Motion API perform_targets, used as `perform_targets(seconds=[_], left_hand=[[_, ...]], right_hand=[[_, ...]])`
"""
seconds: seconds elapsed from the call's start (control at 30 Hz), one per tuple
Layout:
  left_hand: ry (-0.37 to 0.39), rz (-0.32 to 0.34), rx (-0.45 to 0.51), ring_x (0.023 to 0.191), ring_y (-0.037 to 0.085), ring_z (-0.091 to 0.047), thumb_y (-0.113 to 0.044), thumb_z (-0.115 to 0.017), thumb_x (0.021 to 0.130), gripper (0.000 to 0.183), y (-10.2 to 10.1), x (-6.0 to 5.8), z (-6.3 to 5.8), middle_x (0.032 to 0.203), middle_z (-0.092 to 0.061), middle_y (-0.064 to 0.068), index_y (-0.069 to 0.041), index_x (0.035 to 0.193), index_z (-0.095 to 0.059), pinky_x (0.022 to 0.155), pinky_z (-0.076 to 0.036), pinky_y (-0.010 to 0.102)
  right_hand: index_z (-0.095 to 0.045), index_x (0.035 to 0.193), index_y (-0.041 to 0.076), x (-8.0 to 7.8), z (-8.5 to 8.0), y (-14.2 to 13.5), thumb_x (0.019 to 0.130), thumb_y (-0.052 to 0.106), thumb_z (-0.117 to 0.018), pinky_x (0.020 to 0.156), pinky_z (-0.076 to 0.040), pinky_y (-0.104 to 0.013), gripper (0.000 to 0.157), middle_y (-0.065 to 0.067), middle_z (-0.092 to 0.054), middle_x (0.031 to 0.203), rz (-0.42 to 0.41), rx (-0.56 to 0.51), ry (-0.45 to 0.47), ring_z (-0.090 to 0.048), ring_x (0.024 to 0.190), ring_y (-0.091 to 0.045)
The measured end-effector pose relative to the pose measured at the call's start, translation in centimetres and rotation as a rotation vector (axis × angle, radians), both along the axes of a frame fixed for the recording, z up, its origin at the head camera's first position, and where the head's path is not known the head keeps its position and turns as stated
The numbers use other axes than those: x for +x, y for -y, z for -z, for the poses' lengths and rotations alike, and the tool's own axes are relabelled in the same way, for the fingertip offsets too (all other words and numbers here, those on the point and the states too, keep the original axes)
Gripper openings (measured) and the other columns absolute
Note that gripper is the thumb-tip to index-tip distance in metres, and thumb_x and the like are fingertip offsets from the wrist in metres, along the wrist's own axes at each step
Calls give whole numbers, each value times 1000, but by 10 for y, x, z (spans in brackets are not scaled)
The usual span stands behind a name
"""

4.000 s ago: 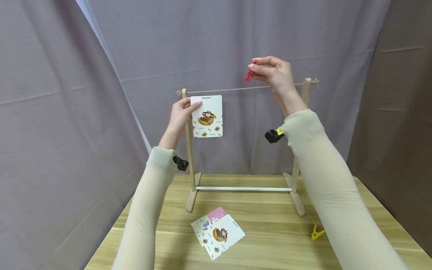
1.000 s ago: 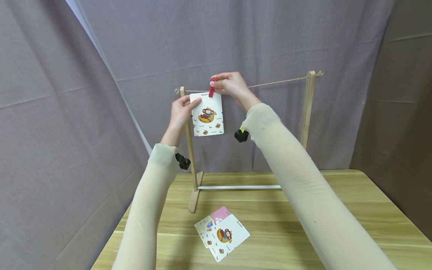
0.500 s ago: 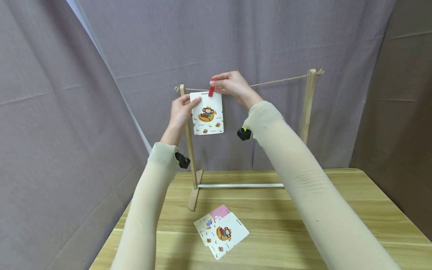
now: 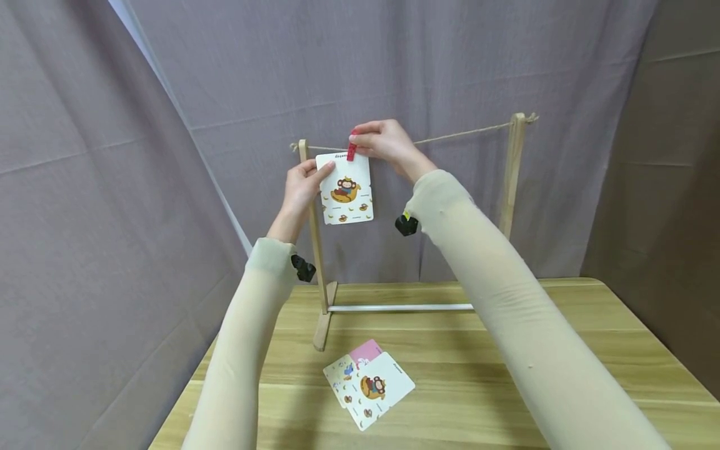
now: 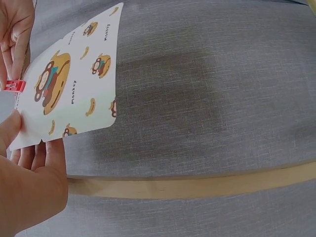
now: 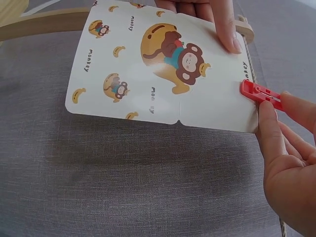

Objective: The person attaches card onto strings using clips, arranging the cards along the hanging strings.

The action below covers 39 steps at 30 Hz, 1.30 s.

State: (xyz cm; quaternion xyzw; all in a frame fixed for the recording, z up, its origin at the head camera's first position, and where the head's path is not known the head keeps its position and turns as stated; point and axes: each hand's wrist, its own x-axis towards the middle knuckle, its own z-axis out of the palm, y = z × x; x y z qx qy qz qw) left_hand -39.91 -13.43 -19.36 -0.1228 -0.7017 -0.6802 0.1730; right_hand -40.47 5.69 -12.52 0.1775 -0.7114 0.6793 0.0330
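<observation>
A white card (image 4: pixel 344 203) printed with a monkey on a banana hangs upright at the left part of a string (image 4: pixel 461 134). My left hand (image 4: pixel 302 185) pinches its left edge, thumb on the front and fingers behind, as the left wrist view shows. At the card's top edge, my right hand (image 4: pixel 388 145) pinches a red clothespin (image 6: pixel 261 94) between thumb and fingers. The clothespin's jaws lie over the card's top edge, at the string and beside the printed word. In the left wrist view the clothespin (image 5: pixel 16 86) shows near the left thumb.
The string runs between two wooden posts, the left post (image 4: pixel 316 250) close behind my left hand and the right post (image 4: pixel 512 175) farther off. A white rod (image 4: pixel 399 307) joins them low down. Several cards (image 4: pixel 388 381) lie overlapping on the wooden table (image 4: pixel 450 400). Grey curtains stand behind.
Over the last seconds my right hand has moved left and down with the red clothespin, from above the string to the card's top edge. My left hand keeps holding the card.
</observation>
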Motion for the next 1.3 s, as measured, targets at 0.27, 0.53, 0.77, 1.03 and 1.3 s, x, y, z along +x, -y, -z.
perform_targets(seconds=[0.27,0.53,0.77,1.03,1.3], left_hand=[[5,0,-2,70,11,-65,-21,-73,95,23,2,5,5,81,-70,0,0,103,-69,64,-54,22],[32,24,15,78,13,-67,-17,-71,96,27,8,11,7,89,-70,5,4,112,-67,70,-57,24],[27,-1,36,73,13,-65,-16,-71,95,27,21,20,2,85,-70,3,3,113,-68,66,-57,22],[-24,38,93,73,14,-67,-12,-70,96,13,28,25,-10,87,-73,3,-1,103,-69,69,-58,25],[-43,73,119,72,15,-67,-11,-71,95,26,35,29,-17,86,-75,2,8,112,-66,69,-58,25]], right_hand=[[-52,141,-6,5,-2,-5,97,4,-65,93,-52,-23,46,-22,-60,136,-8,-5,-30,-61,123,-27],[-51,143,-3,10,-3,-18,97,4,-64,95,-51,-22,48,-20,-57,140,16,-2,-37,-59,126,-27],[-56,138,-5,14,-9,-34,97,-1,-63,90,-54,-23,41,-24,-62,133,42,-144,-78,-67,111,-20],[-56,135,-10,17,-13,-61,93,-8,-64,87,-55,-24,42,-25,-66,125,21,-238,-77,-69,103,-21],[-57,133,-11,22,-14,-85,92,-10,-65,83,-56,-23,42,-15,-74,102,38,-237,-93,-71,94,-18]])
